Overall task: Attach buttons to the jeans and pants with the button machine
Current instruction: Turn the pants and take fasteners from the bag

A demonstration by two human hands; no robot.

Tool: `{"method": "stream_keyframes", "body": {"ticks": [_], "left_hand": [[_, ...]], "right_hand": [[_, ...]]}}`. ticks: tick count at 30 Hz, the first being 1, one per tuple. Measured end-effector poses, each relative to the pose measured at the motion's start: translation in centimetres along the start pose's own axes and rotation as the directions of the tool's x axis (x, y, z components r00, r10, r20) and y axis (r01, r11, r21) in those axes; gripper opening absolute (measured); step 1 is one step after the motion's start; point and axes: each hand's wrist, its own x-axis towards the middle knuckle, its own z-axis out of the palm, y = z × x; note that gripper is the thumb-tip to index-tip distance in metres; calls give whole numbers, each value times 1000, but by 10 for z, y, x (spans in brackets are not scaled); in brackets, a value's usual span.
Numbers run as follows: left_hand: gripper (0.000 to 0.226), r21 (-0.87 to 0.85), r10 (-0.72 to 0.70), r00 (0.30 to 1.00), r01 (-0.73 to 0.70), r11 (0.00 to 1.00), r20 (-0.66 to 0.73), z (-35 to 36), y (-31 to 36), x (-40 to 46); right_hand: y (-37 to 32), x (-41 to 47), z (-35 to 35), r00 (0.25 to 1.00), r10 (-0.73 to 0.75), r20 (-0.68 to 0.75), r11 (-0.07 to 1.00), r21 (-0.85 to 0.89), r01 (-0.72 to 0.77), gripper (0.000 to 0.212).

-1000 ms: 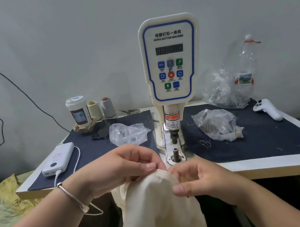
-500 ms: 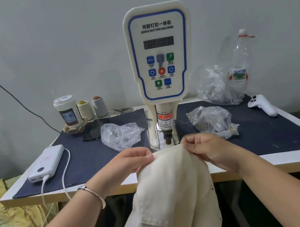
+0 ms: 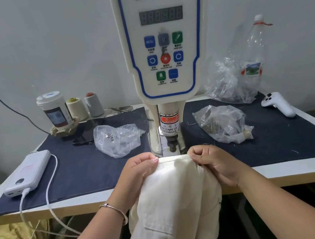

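— What is being held, and where?

— A pair of cream pants (image 3: 173, 205) is held up at the front edge of the table (image 3: 275, 175), directly before the button machine (image 3: 163, 60). The top edge of the cloth is stretched flat between both hands, just below the machine's dark punch (image 3: 172, 144).

— How are the hands set?

— The cloth's edge is pinched by the left hand (image 3: 137, 174) on one side and by the right hand (image 3: 213, 164) on the other, fingers curled in on each. A thin bracelet (image 3: 114, 211) is worn on the left wrist.

— Is the lower die covered?

— It is hidden by the fabric, so contact probably cannot be judged from this angle.

— What else is laid out?

— On the dark mat (image 3: 80, 172), a clear bag of small metal pieces (image 3: 118, 139) is seen left of the machine, and a second bag of darker pieces (image 3: 223, 124) right of it. A white power bank (image 3: 28, 172) with its cable (image 3: 49, 189) lies near the left edge. A lidded cup (image 3: 54, 110) and two thread cones (image 3: 85, 107) are stood at the back, and a white controller (image 3: 277, 103) is laid at the far right beside a crumpled plastic bottle (image 3: 253, 54).
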Motion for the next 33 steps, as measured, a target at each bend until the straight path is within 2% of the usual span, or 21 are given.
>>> {"method": "stream_keyframes", "body": {"ticks": [3,10,18,33], "left_hand": [[19,-26,-3,1000,3,1000,8,-2,-6,3],[19,-55,-8,1000,7,998,-2,-4,-15,8],[17,84,37,998,-33,996,-52,-6,-23,9],[17,145,63,994,-50,988,-85,-3,-23,8]], "right_hand": [[4,2,-1,1000,-5,13,996,87,3,30],[12,7,-2,1000,-13,-8,991,130,14,32],[18,12,-3,998,-39,-41,992,119,44,29],[18,11,-7,999,-14,-34,991,131,18,20]]}}
